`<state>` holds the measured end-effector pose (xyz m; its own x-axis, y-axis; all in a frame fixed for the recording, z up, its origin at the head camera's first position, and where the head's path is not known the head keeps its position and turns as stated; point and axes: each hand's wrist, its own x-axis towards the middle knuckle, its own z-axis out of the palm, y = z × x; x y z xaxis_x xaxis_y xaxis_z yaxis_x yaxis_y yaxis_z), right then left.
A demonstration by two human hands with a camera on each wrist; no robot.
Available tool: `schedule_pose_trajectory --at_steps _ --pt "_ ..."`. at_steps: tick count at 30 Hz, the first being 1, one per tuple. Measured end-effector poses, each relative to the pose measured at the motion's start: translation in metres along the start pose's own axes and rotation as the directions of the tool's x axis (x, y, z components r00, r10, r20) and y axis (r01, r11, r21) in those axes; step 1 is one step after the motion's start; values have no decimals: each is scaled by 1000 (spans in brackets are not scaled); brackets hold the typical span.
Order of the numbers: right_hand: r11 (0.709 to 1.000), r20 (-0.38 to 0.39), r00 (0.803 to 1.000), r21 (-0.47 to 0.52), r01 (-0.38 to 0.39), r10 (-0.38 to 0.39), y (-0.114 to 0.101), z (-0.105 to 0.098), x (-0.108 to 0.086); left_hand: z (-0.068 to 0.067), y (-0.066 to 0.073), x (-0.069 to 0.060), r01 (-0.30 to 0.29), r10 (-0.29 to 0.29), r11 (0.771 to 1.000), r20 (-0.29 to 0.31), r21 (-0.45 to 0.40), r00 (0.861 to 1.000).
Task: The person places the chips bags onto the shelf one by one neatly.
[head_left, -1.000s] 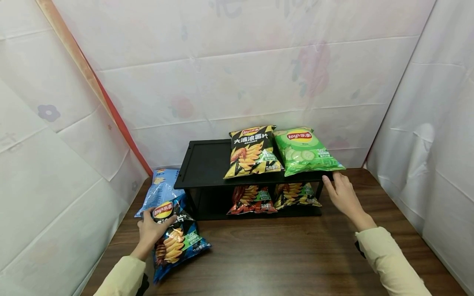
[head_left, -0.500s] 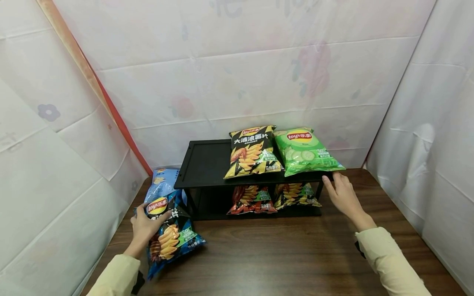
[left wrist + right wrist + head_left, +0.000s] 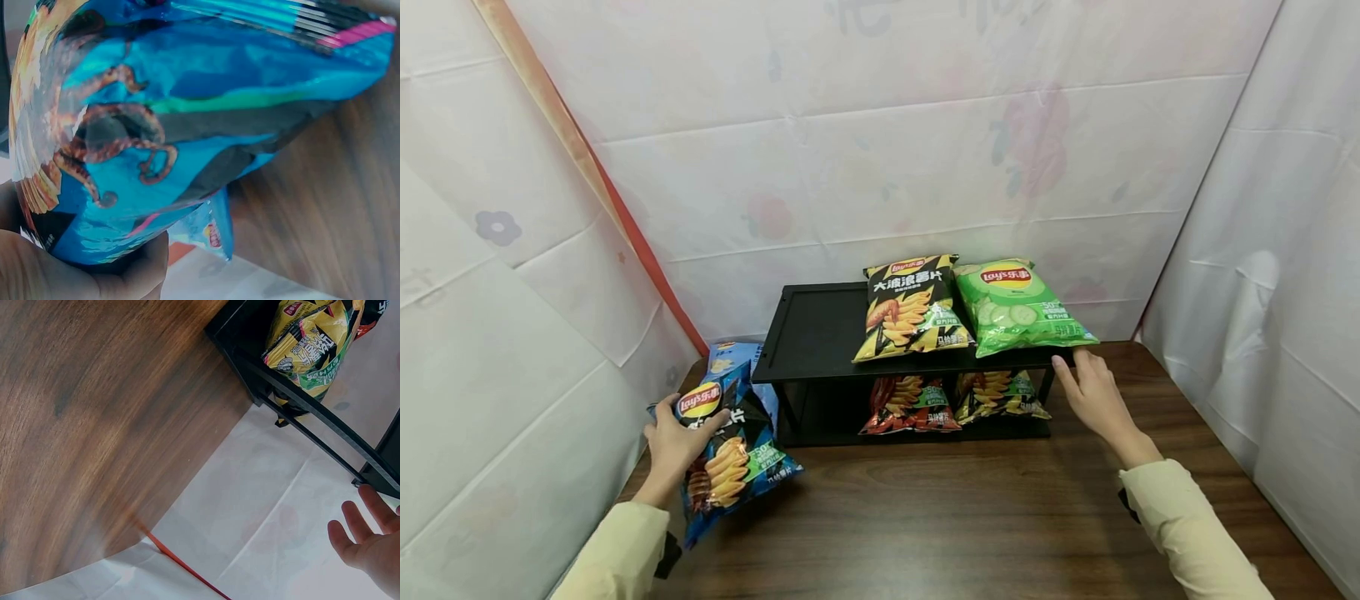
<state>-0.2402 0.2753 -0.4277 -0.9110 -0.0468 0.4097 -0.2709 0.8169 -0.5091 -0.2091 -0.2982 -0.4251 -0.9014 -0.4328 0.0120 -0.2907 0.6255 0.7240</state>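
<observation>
My left hand [image 3: 672, 448] grips the upper left edge of a blue-and-black potato chip bag [image 3: 733, 454], thumb across its front. The left wrist view shows this bag's blue side [image 3: 212, 134] close up, tilted over the table. Behind it, a light blue chip bag [image 3: 735, 357] is partly hidden. At the right end of the black two-tier shelf [image 3: 816, 333], my right hand [image 3: 1099, 404] touches the front corner of the top board. Its fingers look extended beside the shelf frame [image 3: 328, 419] in the right wrist view, holding nothing that shows.
On the top tier lie a yellow-and-black chip bag [image 3: 913, 308] and a green chip bag [image 3: 1018, 308]. The lower tier holds a red chip bag [image 3: 913, 407] and another yellow-and-black bag [image 3: 1002, 396]. White cloth [image 3: 865, 167] hangs behind the wooden table [image 3: 925, 508].
My left hand has carried the blue-and-black chip bag left and a little toward the back, covering more of the light blue bag. The right hand stays at the shelf corner.
</observation>
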Motion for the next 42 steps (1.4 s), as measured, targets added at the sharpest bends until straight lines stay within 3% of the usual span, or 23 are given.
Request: schedule_pose_trajectory --at_steps 14,36,42 --pt "1000 8 1000 3 3 -3 1 0 0 -29 24 10 -23 23 1000 -57 -5 998" --pt "1000 26 1000 15 -4 4 1 -1 0 -65 57 24 -58 55 996 48 65 997" --pt "1000 26 1000 12 -8 8 -1 -1 0 -77 69 26 -97 87 990 89 106 992"
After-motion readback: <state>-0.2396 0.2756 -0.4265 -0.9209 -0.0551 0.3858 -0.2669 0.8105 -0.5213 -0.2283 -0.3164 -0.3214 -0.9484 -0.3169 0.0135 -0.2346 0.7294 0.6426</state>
